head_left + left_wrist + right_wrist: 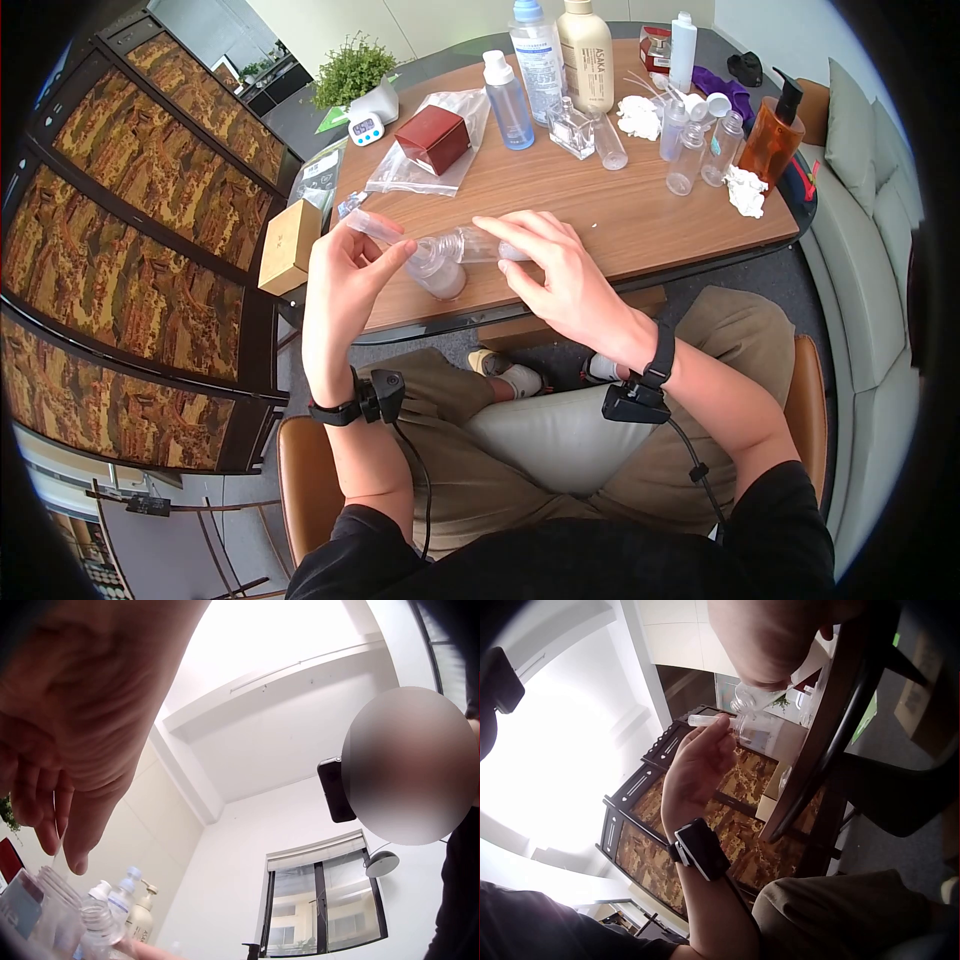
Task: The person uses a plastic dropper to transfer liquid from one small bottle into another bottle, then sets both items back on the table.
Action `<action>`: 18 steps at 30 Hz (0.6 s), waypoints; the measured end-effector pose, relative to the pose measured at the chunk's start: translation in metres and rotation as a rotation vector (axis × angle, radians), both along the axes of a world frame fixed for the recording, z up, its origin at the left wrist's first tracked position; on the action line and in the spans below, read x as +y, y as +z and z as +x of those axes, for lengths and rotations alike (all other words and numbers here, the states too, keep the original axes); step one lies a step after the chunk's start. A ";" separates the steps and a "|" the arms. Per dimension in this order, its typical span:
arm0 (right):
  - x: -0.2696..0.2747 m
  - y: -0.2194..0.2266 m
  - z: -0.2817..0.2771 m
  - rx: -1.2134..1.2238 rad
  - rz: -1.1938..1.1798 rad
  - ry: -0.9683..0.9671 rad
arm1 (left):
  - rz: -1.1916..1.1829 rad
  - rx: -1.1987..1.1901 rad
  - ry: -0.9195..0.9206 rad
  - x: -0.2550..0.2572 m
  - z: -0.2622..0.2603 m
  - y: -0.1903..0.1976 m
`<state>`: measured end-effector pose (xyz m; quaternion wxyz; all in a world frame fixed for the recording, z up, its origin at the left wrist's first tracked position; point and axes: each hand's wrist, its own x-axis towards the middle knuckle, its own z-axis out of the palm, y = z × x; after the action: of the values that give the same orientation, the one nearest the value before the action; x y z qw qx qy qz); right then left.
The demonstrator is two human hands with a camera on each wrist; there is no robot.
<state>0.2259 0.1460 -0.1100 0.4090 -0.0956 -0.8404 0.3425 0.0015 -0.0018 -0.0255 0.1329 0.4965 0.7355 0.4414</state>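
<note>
A clear plastic bottle [440,279] stands near the table's front edge, its open mouth facing up. My left hand [345,270] pinches a slim translucent stick-like piece [372,226] between thumb and fingers; its lower end reaches the mouth of this bottle. The piece's exact kind I cannot tell. My right hand [560,262] grips a second clear bottle [470,244], which lies nearly level with its open threaded neck right at the standing bottle's mouth. Both necks show side by side in the left wrist view, below the left hand [82,735].
Behind the hands are a dark red box [432,140] on a plastic bag, a blue bottle [510,105], large pump bottles and a glass bottle [572,130]. Small clear bottles, crumpled tissues [745,190] and an amber pump bottle [772,140] stand right. A cardboard box [290,247] sits left.
</note>
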 end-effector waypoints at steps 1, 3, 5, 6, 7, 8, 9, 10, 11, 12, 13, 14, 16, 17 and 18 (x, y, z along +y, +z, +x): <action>0.000 0.000 0.000 0.002 0.000 0.002 | 0.001 0.000 0.001 0.000 0.001 0.000; 0.000 0.001 0.000 -0.005 0.000 0.004 | 0.049 0.012 0.049 0.000 0.003 0.000; 0.001 0.001 0.001 -0.012 -0.001 0.005 | 0.087 -0.009 0.066 -0.003 0.003 0.005; 0.001 0.001 0.000 -0.011 0.000 0.007 | 0.123 -0.030 0.083 -0.005 0.004 0.008; 0.001 0.000 0.000 -0.010 -0.001 0.008 | 0.156 -0.035 0.083 -0.008 0.007 0.013; 0.001 0.000 0.000 -0.010 0.000 0.008 | 0.157 -0.035 0.083 -0.011 0.008 0.015; 0.001 0.000 0.000 -0.008 0.003 0.006 | 0.215 -0.046 0.100 -0.014 0.007 0.017; 0.001 -0.001 0.000 -0.006 0.006 0.003 | 0.273 -0.058 0.117 -0.016 0.007 0.018; 0.001 -0.001 0.000 -0.007 0.005 0.003 | 0.301 -0.066 0.137 -0.020 0.010 0.023; 0.001 -0.001 0.000 -0.003 0.008 0.001 | 0.325 -0.035 0.119 -0.024 0.009 0.026; 0.001 -0.001 0.000 0.001 0.011 -0.001 | 0.362 -0.062 0.106 -0.027 0.008 0.027; 0.001 -0.001 -0.001 0.000 0.010 0.000 | 0.399 -0.089 0.093 -0.029 0.007 0.028; 0.001 -0.002 -0.001 0.001 0.006 -0.004 | 0.430 -0.069 0.118 -0.031 0.012 0.032; 0.001 -0.002 -0.001 0.000 0.005 -0.004 | 0.460 -0.048 0.141 -0.031 0.015 0.032; 0.001 -0.001 -0.001 0.001 0.002 0.001 | 0.458 -0.050 0.141 -0.030 0.015 0.031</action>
<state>0.2251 0.1470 -0.1109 0.4095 -0.0947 -0.8406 0.3417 0.0168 -0.0316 0.0055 0.0036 0.4500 0.6455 0.6171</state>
